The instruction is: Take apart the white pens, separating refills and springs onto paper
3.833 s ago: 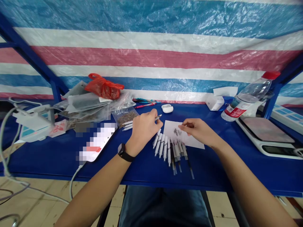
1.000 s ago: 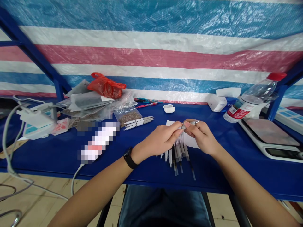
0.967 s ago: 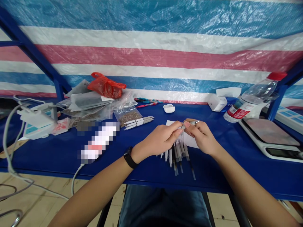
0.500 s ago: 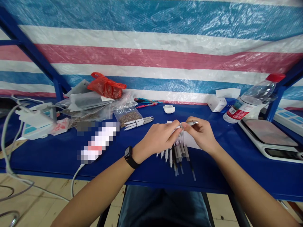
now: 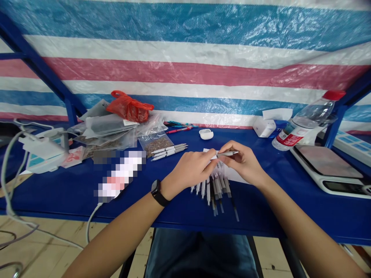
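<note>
So the pen point(image 5: 228, 153) is up between both hands, just over the white paper point(image 5: 238, 176) around the middle of the blue table point(image 5: 179, 210). Pretty plain looking thing: slim, white barrel end on the left, silvery-grey front part, tapering to a shiny metal point aimed right. It's lying close to level. Can't tell if the two sections are fully joined, fingers cover a lot of it.

Left hand point(image 5: 194, 169) is pinching the white end, right hand point(image 5: 242, 162) has the grey part between thumb and fingertips.

Room-wise, the near side is the tight bit: loose pen parts point(image 5: 217, 185) fan out right below the hands, a couple of thin tubes reaching toward the table's front edge. Left of the left hand there's a strip of bare tabletop before the phone point(image 5: 123, 175), with some pens point(image 5: 169, 152) farther back. More space to the right, a wide blue stretch between the right wrist and the scale point(image 5: 327, 166).
</note>
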The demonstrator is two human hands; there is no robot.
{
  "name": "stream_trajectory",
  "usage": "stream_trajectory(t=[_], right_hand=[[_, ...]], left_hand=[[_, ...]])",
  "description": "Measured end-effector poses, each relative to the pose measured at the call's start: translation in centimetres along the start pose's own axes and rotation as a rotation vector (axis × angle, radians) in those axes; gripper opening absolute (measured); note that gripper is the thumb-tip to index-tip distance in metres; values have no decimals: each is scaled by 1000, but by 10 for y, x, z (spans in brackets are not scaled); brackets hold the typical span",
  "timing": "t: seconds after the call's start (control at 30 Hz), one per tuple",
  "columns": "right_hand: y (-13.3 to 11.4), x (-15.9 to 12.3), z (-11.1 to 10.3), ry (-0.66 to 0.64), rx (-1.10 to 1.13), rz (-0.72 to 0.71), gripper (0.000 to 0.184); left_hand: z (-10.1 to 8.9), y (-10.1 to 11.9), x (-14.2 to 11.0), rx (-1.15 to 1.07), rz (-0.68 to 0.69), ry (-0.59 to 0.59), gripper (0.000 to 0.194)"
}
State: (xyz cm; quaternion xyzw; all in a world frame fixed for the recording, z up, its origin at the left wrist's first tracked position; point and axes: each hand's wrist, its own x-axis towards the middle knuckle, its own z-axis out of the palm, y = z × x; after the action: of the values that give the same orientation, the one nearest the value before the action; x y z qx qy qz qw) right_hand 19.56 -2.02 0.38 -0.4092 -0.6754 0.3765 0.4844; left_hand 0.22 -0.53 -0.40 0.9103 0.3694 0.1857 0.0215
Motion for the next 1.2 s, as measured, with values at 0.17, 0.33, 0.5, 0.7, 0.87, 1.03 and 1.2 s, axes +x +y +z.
stream_trajectory(t=[0.17,0.33,0.5,0.7,0.87,1.03,1.2], right_hand=[[0,3,-1,51,-44,-28,41],[2,3,0,87,-26,-32,43],[4,2,-1,75,-8,-20,36],[5,2,-5,32,24,-13,36],[3,3,-3,22,-1,19,36],[4,5,-2,59,-44,88,48],[3,5,-3,68,-9,133,45]], left_hand=[[-3,5,0,22,-37,-80,30],[-6,6,1,36,-60,-122,31],[-5,5,2,33,-64,-127,32],[-4,3,1,21,-70,-94,29],[-3,3,2,28,-61,-105,29],[-1,3,1,49,-49,-120,31],[-2,4,1,56,-55,-132,32]])
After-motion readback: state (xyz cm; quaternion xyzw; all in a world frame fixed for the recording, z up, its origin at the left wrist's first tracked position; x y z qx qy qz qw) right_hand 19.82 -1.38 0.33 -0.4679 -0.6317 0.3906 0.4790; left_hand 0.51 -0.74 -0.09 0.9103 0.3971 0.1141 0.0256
